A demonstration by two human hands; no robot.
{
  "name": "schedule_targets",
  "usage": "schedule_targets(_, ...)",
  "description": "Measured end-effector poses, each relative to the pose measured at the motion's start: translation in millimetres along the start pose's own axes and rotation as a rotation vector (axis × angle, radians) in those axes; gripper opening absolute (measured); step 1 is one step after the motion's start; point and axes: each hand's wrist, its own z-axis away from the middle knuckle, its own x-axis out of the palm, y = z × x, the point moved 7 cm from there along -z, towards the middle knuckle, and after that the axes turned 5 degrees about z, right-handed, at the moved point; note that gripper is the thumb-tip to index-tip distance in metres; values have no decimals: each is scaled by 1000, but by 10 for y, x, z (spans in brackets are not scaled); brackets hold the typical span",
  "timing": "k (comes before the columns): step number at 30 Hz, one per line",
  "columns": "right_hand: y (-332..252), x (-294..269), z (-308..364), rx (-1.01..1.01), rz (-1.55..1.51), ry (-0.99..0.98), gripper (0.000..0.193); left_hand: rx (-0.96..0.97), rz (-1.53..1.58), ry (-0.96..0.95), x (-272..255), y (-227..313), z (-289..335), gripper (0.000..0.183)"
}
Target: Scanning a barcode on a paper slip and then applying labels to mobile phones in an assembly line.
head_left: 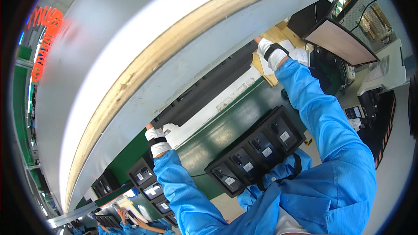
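Both my arms, in blue sleeves, reach forward and up under the wooden-edged grey panel. My left hand, in a white glove with a black strap, is at the near left end of a long black tray-like piece. At its far right end is my right hand, gloved and strapped alike. The fingers of both hands look closed on the ends, though the panel edge partly hides them. The upper side of the black piece is also hidden by that panel.
Overhead, the wooden-edged grey panel fills the upper left. Close to my body, a black compartment tray holds several dark devices; similar trays stand left on the green bench. A monitor stands right; co-workers' arms show lower left.
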Motion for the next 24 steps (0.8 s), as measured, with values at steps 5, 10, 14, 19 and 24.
schedule_targets(5, 226, -139, -10, 43, -34, 60, 64, -53, 394, -10, 83, -212, 342, 46)
schedule_targets(10, 545, -1022, 632, -56, 186, 404, 58, -175, 209, -95, 563, -678, 823, 65)
schedule_targets(14, 1110, -803, 1929, -54, 448, 108, 34, 6, -68, 99, -715, -1188, 2036, 63)
schedule_targets(19, 838, -1720, 3712, 82, 890, 247, 32, -41, -256, 192, -783, -1787, 3638, 57)
schedule_targets(24, 988, -1788, 4283, 90, 1166, -118, 48, 33, -657, 198, -903, -2393, 4730, 65)
